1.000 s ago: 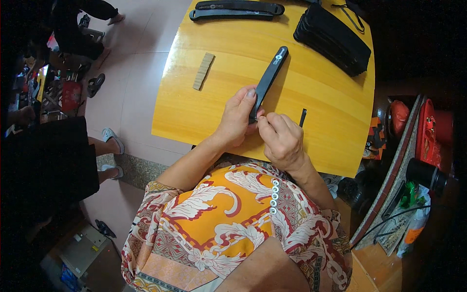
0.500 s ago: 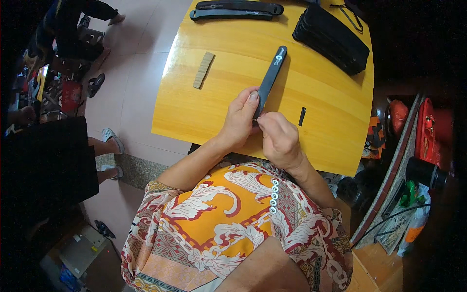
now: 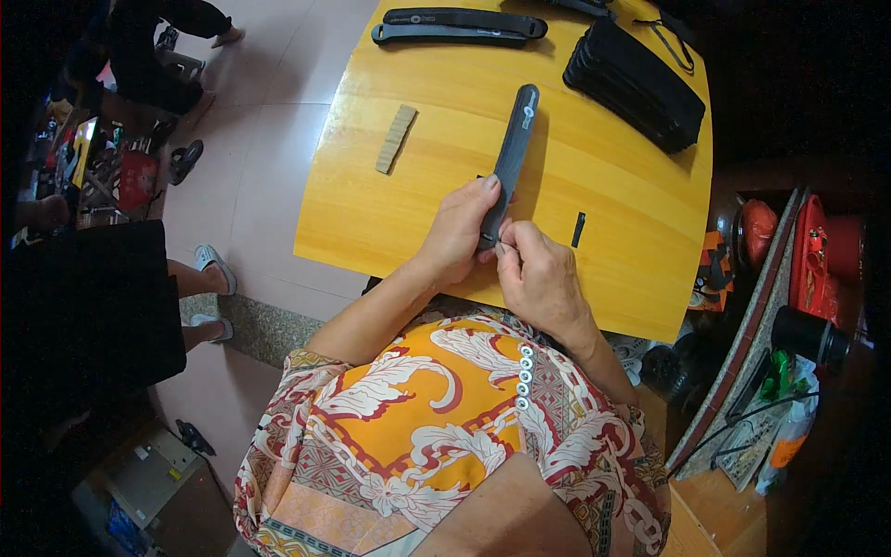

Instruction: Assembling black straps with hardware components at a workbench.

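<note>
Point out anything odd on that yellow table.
A brown strip, apparently cardboard, looks out of place: it lies alone, left of the held black strap, while other things on the table look dark.

Desk [image 3: 445, 121]: wood-grained, smooth, glossy toward 10 o'clock
Strip [image 3: 510, 158]: plastic- or rubber-like, low sheen
Stack [image 3: 636, 88]: matt, cloth-like
Card [image 3: 396, 139], 11 o'clock: ridged cardboard, matt
Shirt [image 3: 445, 390], 6 o'clock: smooth printed cloth
Floor [image 3: 264, 167], 10 o'clock: smooth tile, faint sheen

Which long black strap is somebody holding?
The strap in the left hand, with the right hand at its near end. The far pair just lies on the table, untouched.
</note>
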The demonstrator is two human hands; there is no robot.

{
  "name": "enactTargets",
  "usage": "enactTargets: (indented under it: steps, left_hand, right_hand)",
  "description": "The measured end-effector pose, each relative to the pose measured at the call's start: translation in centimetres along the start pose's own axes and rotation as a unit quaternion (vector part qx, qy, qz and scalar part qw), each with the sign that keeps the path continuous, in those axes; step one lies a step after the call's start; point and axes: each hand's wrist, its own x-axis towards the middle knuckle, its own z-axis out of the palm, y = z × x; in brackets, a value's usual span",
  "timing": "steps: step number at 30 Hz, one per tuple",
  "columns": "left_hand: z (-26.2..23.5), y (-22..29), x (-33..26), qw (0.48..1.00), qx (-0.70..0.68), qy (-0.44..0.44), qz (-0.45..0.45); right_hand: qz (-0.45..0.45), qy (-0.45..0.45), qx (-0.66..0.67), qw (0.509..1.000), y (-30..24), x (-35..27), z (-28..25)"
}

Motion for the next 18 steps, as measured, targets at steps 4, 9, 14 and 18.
enactTargets:
  steps: [4,9,14,18]
  left_hand:
    - [0.0,-0.7,-0.1,0.998,0.048,0.011,0.046]
    - [0.0,-1.1,0.2,0.998,0.023,0.017,0.053]
    - [0.8,-1.2,-0.1,0.994,0.013,0.05,0.1]
    - [0.5,-1.6,0.0,0.989,0.06,0.061,0.121]
  right_hand:
    - [0.018,-0.074,-0.106,0.991,-1.1,0.1,-0.8]
    - [-0.019,-0.067,-0.097,0.993,-0.8,-0.5,0.0]
    - [-0.031,-0.025,-0.074,0.996,-0.7,-1.6,1.5]
    - [-0.028,-0.016,-0.072,0.997,-1.1,-2.0,2.1]
